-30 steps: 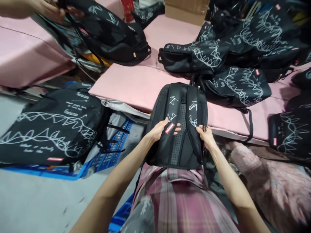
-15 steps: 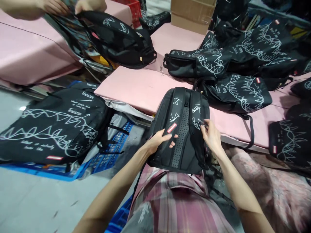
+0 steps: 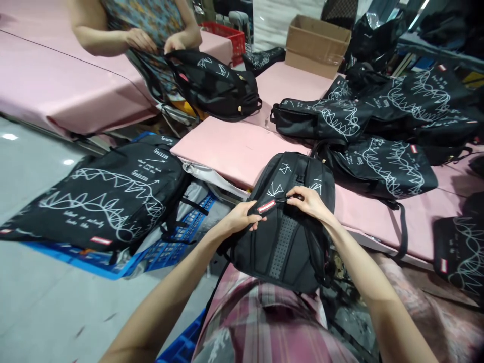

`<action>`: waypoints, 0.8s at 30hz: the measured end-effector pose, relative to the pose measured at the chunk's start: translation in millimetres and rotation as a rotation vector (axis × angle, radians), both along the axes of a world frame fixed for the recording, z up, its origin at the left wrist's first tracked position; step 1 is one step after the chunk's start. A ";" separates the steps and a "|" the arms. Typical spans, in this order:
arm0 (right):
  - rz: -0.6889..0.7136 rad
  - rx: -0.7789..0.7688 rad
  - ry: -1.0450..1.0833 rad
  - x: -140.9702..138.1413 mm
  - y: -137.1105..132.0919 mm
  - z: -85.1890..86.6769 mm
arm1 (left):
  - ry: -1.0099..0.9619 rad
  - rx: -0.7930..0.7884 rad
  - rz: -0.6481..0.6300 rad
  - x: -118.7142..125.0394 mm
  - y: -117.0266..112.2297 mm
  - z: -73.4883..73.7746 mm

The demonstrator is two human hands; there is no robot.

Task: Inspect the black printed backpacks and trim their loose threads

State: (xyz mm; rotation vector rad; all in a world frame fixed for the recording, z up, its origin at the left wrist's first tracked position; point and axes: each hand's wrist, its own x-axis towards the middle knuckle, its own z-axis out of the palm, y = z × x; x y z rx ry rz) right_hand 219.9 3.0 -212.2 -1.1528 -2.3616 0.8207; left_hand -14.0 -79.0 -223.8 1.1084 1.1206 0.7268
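A black backpack [image 3: 276,234] leans on my lap and the table edge, its back panel and shoulder straps facing me. My left hand [image 3: 242,219] is closed on the left shoulder strap [image 3: 280,176], thumb beside its red-and-white label [image 3: 266,206]. In my right hand [image 3: 308,201] is a small dark tool with a thin tip, which looks like thread snips [image 3: 288,197]. The tip points at the strap just right of the label. Whether it touches the strap I cannot tell.
Several printed black backpacks [image 3: 393,166] lie on the pink table [image 3: 223,146]. Another bag [image 3: 113,196] rests on a blue crate [image 3: 124,272] at left. Across the table a co-worker's hands [image 3: 141,40] handle a backpack [image 3: 219,85]. A cardboard box [image 3: 317,45] stands behind.
My right hand has moved left from the right strap to the left strap, carrying the snips. My left hand has closed on the left strap by its label. The view has shifted slightly.
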 end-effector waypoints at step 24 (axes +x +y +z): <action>0.134 0.027 0.211 -4.2 22.0 -3.1 | -0.037 0.006 -0.076 -8.8 7.5 3.5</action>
